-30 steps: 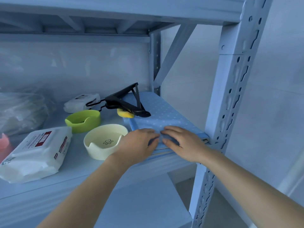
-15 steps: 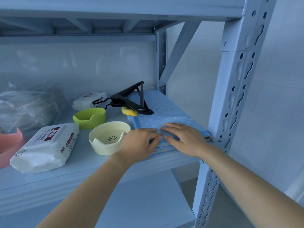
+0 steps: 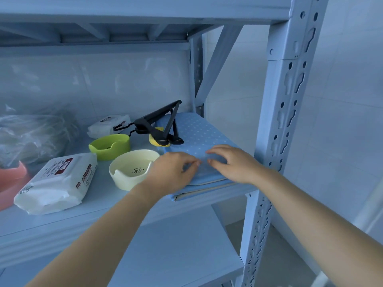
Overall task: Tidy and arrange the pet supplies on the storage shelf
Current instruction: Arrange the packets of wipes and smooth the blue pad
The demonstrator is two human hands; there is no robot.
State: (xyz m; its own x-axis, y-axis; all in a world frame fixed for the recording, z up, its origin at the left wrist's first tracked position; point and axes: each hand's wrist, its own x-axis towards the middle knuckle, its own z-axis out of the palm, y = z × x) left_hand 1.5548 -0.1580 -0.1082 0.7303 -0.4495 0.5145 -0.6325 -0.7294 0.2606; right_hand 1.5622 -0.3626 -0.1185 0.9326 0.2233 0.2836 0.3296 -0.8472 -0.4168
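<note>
A folded light-blue dotted mat (image 3: 199,131) lies at the right end of the shelf board (image 3: 83,216). My left hand (image 3: 174,168) and my right hand (image 3: 232,162) are over its near edge, fingertips almost meeting and slightly curled, gripping nothing. A black folding tool (image 3: 161,125) rests on the mat's far left corner, with a yellow piece (image 3: 154,141) under it. A cream bowl with a paw print (image 3: 124,177) sits just left of my left hand. A green bowl (image 3: 109,146) stands behind it.
A large white wipes pack (image 3: 58,183) lies at the front left, a smaller pack (image 3: 107,125) at the back. A pink bowl (image 3: 10,177) and a clear plastic bag (image 3: 31,133) are at the far left. The shelf upright (image 3: 286,121) stands close to my right wrist.
Both hands lay flat on the mat's near edge before; now their fingers have lifted and curled a little and the hands have drawn slightly apart. The camera has shifted somewhat.
</note>
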